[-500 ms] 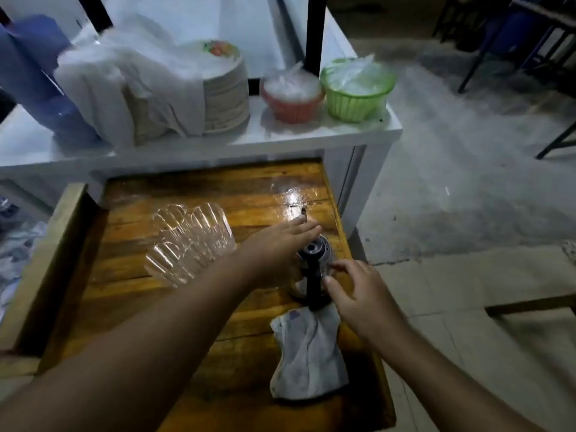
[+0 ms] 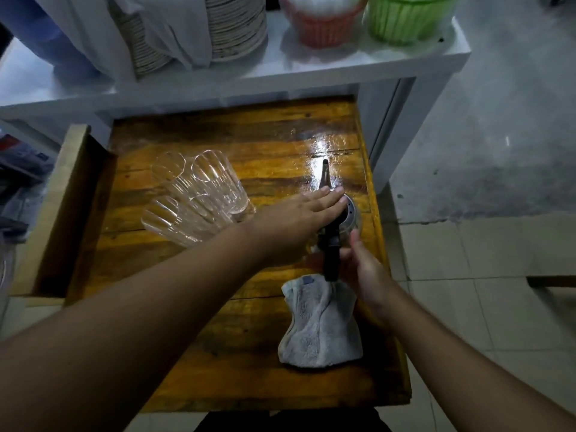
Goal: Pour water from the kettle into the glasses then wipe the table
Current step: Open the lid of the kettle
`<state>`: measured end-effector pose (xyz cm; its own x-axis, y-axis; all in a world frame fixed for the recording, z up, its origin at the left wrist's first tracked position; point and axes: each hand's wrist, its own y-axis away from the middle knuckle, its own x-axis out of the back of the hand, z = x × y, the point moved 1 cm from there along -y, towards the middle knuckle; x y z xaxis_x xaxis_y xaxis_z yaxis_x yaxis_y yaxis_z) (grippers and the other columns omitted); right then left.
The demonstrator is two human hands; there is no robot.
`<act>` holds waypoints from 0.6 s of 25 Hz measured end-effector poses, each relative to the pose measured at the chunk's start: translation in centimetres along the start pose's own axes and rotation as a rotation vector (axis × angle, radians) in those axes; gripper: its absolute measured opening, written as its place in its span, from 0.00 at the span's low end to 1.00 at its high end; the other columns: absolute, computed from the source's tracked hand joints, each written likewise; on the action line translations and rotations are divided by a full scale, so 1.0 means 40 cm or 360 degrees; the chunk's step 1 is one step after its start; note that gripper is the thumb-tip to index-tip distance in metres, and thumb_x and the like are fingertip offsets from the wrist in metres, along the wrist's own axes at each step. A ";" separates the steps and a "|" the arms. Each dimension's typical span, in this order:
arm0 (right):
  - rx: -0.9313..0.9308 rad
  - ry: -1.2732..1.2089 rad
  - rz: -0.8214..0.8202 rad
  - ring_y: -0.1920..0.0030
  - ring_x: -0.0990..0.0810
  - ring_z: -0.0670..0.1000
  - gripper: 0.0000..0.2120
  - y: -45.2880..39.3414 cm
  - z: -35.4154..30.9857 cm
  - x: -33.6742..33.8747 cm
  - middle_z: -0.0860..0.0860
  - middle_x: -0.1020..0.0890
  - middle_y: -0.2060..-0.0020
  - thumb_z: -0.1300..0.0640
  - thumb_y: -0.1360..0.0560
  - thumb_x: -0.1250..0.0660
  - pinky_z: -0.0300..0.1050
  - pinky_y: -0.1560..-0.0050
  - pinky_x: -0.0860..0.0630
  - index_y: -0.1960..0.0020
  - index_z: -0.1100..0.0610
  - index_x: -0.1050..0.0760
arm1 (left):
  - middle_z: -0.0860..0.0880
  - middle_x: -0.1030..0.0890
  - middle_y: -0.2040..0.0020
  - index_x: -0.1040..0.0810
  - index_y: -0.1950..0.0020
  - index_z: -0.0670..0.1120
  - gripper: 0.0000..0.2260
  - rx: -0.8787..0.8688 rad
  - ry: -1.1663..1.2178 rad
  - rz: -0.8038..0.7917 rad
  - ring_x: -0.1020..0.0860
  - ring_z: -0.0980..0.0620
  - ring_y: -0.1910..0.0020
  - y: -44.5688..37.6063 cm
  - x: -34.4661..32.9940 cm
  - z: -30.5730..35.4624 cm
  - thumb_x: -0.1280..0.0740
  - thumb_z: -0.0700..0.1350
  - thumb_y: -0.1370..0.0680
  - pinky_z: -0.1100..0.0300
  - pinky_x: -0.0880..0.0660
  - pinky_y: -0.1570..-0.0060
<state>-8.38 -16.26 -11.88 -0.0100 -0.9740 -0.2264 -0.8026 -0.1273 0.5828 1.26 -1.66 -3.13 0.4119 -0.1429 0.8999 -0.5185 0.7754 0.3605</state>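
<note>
A kettle (image 2: pixel 351 213) with a black handle (image 2: pixel 331 260) and a thin spout (image 2: pixel 324 174) stands near the right edge of the wooden table (image 2: pixel 218 353). My left hand (image 2: pixel 302 216) lies flat over its lid, fingers stretched out. My right hand (image 2: pixel 364 272) curls around the handle from the right. Several clear ribbed glasses (image 2: pixel 199 201) stand bunched together left of the kettle, beside my left forearm. A grey cloth (image 2: pixel 321 325) lies crumpled on the table just in front of the handle.
A wet shiny patch (image 2: pixel 324 145) spreads behind the spout. Behind the table a white shelf (image 2: pixel 343 70) carries a stack of plates (image 2: pixel 237 26), a red basket (image 2: pixel 324 23) and a green basket (image 2: pixel 405 17). A wooden rail (image 2: pixel 56 207) borders the left side.
My left hand has flattened over the kettle's lid. My right hand has closed in around the handle. The view has tilted down and come closer to the table.
</note>
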 end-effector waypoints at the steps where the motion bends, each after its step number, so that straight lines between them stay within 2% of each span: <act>1: -0.0001 -0.0011 -0.0032 0.40 0.15 0.52 0.40 -0.009 0.001 -0.001 0.57 0.12 0.44 0.31 0.28 0.49 0.45 0.43 0.22 0.35 0.59 0.20 | 0.50 0.57 0.18 0.57 0.19 0.49 0.40 0.0001 -0.0003 -0.0007 0.58 0.50 0.20 0.000 -0.001 0.000 0.38 0.36 0.25 0.56 0.54 0.26; 4: 0.0083 -0.0040 -0.0106 0.41 0.15 0.51 0.35 -0.021 -0.003 -0.013 0.54 0.12 0.45 0.34 0.25 0.49 0.44 0.42 0.22 0.32 0.56 0.23 | 0.49 0.57 0.18 0.57 0.19 0.48 0.43 0.0016 0.0044 -0.0005 0.58 0.50 0.20 -0.001 -0.008 -0.004 0.33 0.39 0.25 0.58 0.56 0.28; 7: 0.0161 -0.0142 -0.0160 0.39 0.16 0.52 0.26 -0.022 -0.003 -0.030 0.51 0.11 0.46 0.37 0.23 0.49 0.49 0.36 0.23 0.40 0.48 0.18 | 0.49 0.55 0.18 0.55 0.19 0.48 0.45 -0.0003 0.0072 0.0016 0.57 0.50 0.20 -0.003 -0.014 -0.012 0.28 0.42 0.27 0.59 0.56 0.28; 10: 0.0262 -0.0051 -0.0145 0.38 0.16 0.50 0.26 -0.014 0.007 -0.036 0.47 0.11 0.47 0.38 0.20 0.50 0.54 0.31 0.26 0.49 0.43 0.14 | 0.51 0.56 0.18 0.56 0.19 0.50 0.45 -0.0001 0.0091 -0.0031 0.58 0.51 0.20 -0.005 -0.011 -0.020 0.29 0.39 0.27 0.57 0.56 0.26; 13: 0.0318 0.0126 -0.0159 0.39 0.16 0.50 0.31 -0.014 0.028 -0.032 0.51 0.11 0.47 0.40 0.17 0.53 0.57 0.30 0.28 0.52 0.51 0.13 | 0.52 0.54 0.18 0.55 0.19 0.50 0.42 -0.0015 0.0141 -0.0061 0.58 0.52 0.20 0.007 0.001 -0.019 0.35 0.33 0.26 0.51 0.53 0.23; 15: 0.0337 0.0254 -0.0218 0.38 0.17 0.50 0.31 -0.004 0.037 -0.029 0.53 0.12 0.46 0.41 0.18 0.53 0.57 0.29 0.29 0.50 0.55 0.14 | 0.51 0.53 0.18 0.54 0.19 0.50 0.38 -0.0053 0.0180 -0.0032 0.57 0.52 0.20 0.037 0.007 -0.015 0.40 0.35 0.25 0.49 0.51 0.22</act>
<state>-9.13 -14.85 -12.86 0.1878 -0.9697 -0.1565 -0.8967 -0.2342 0.3755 1.07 -0.19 -2.48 0.5049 -0.0899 0.8585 -0.4851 0.7931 0.3683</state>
